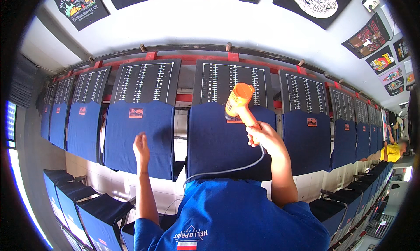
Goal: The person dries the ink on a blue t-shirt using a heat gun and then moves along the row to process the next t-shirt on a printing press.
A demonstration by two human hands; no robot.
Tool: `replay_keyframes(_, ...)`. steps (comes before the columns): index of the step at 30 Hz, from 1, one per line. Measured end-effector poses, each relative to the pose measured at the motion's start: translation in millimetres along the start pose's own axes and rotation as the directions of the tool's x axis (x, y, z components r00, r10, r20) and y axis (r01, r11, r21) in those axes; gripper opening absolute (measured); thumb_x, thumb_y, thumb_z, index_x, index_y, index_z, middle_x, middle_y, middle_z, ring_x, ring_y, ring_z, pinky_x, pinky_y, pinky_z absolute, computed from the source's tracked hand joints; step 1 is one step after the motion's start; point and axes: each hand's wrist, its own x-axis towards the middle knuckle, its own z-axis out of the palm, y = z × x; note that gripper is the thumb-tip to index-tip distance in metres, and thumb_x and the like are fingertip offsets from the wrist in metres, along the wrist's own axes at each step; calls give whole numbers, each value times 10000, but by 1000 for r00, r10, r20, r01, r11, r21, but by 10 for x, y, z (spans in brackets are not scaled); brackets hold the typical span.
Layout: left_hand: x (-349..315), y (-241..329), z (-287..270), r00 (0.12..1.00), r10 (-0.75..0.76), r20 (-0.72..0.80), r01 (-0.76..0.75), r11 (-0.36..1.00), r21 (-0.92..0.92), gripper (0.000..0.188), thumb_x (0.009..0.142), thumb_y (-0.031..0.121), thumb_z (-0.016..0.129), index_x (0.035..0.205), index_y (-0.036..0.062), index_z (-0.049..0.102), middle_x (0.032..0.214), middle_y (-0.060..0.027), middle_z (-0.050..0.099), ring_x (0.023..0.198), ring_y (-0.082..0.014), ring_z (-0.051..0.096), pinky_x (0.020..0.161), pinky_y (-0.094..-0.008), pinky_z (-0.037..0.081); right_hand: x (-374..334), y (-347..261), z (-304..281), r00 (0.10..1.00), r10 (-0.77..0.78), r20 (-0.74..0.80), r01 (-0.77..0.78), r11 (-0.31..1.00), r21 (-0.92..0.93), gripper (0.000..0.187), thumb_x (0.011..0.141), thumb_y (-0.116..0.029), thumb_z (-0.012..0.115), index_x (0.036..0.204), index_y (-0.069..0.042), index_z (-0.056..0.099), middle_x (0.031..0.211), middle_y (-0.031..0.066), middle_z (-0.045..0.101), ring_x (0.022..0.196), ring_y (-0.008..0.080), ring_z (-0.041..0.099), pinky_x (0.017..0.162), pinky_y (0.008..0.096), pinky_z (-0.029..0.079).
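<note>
An orange hair dryer (239,101) is gripped by its handle in my right hand (266,139). Its dark nozzle points down at the navy shirt (223,141) in front of me, partly covering that shirt's small orange print. A grey cord (232,170) runs from the handle across the shirt's lower part toward my body. My left hand (141,149) holds nothing, its fingers stretched out and seen edge-on. It hovers over the neighbouring navy shirt (153,141), below the orange print (136,113) there.
Black boards (234,78) with white ruler marks carry the shirts in a long row along a red and black rail (188,60). Behind me runs another row of draped navy shirts (98,211). Printed shirts (319,3) hang beyond. A person in yellow (392,151) is far right.
</note>
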Motion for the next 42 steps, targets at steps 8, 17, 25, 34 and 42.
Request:
replay_keyframes(8,1062,-591,384,975,149,-162,-38,839,542,573,963,362,432,1360,-43,360,1442,-249,318,1347,-426,263,1101,-465,240,-1,-11,-15,999,-32,27,32,999,-19,250,894,-245,619,971,-25,529,706,-4,553,594,76,569,521,218,473)
replay_keyframes(17,1160,-599,558,996,33,-80,32,725,688,664,963,439,385,1391,-61,291,1463,-258,269,1367,-422,224,1101,-527,198,35,28,32,998,-58,-2,58,998,-20,264,894,-244,611,988,-9,539,699,6,567,589,79,578,521,214,470)
replay_keyframes(25,595,-290,634,973,180,147,-232,763,603,616,968,378,393,1404,-44,288,1480,-245,239,1382,-420,180,1120,-513,159,-44,15,37,998,-57,-33,55,997,-60,248,886,-232,626,964,-15,534,711,2,552,594,75,580,518,208,482)
replay_keyframes(34,-550,-399,-204,947,90,-308,14,947,321,353,968,147,439,1292,7,454,1366,-213,429,1282,-371,389,1070,-455,291,-113,65,-78,995,-16,-98,11,998,-59,257,882,-257,628,960,-34,530,729,3,555,608,84,585,530,219,481)
replay_keyframes(42,-2286,-2158,-1117,799,-584,-143,558,809,-186,534,986,439,373,763,-6,567,678,-144,602,587,-233,595,560,-348,472,-126,15,-105,994,27,-108,-33,998,-50,258,886,-265,631,947,-39,523,723,5,554,609,97,592,547,222,489)
